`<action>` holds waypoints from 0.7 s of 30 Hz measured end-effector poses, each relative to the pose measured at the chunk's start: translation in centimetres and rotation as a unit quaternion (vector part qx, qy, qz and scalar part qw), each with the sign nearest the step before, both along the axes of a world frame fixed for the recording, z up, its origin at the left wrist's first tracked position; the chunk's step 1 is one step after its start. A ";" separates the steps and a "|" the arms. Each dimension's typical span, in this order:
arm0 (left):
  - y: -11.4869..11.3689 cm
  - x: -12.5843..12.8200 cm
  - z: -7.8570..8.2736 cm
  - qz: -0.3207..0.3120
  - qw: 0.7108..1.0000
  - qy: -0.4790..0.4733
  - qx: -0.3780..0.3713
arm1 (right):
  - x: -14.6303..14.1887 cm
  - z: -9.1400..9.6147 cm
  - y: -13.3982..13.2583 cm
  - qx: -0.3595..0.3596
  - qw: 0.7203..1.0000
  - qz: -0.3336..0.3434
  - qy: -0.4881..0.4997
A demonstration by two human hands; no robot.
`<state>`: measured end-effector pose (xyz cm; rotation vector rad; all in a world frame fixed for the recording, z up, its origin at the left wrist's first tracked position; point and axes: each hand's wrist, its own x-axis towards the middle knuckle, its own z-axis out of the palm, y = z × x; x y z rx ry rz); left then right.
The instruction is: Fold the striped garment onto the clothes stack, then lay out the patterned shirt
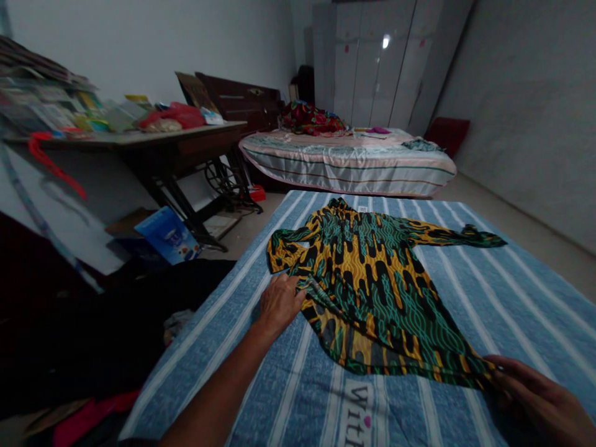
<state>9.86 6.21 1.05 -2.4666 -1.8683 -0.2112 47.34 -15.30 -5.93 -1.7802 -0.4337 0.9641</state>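
Observation:
A long-sleeved shirt (367, 267), patterned in green, yellow and black, lies spread on a blue-and-white striped sheet (298, 397), its collar at the far end. My left hand (282, 301) grips the shirt's left side edge below the bent left sleeve. Its fingers are closed on the cloth. At the lower right hem corner, my right hand (526, 385) pinches the fabric between thumb and fingers. Between the hands the hem sags in a curve, and the inside of the back panel shows below the front. The right sleeve stretches out to the right.
Beyond the striped sheet stands a bed (344, 161) with a bunched red floral cover (310, 118). On the left, a sewing machine table (186, 133) carries boxes and a red bag (174, 115). A blue box (167, 236) sits beneath it. Wardrobes (372, 68) line the back.

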 end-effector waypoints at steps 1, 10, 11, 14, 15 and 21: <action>0.1 0.0 -0.1 0.004 1.000 -0.002 0.000 | -0.2 0.1 0.0 0.002 1.000 -0.004 -0.006; 0.8 -1.3 0.1 0.024 0.996 -0.075 0.037 | -1.2 1.0 0.1 0.018 1.000 -0.017 0.000; 0.7 -1.8 0.4 0.031 0.994 -0.092 0.054 | -1.1 0.9 0.1 0.023 1.000 -0.021 0.000; 0.2 -3.6 1.9 0.058 0.982 -0.142 0.106 | -0.4 0.4 0.0 0.038 0.999 -0.025 0.010; 0.0 -4.3 2.5 0.070 0.978 -0.156 0.118 | -0.1 0.3 -0.1 0.043 0.999 -0.023 0.020; -1.7 -7.9 4.2 0.136 0.974 -0.164 0.078 | 1.3 -0.1 -0.6 0.043 0.996 0.004 0.076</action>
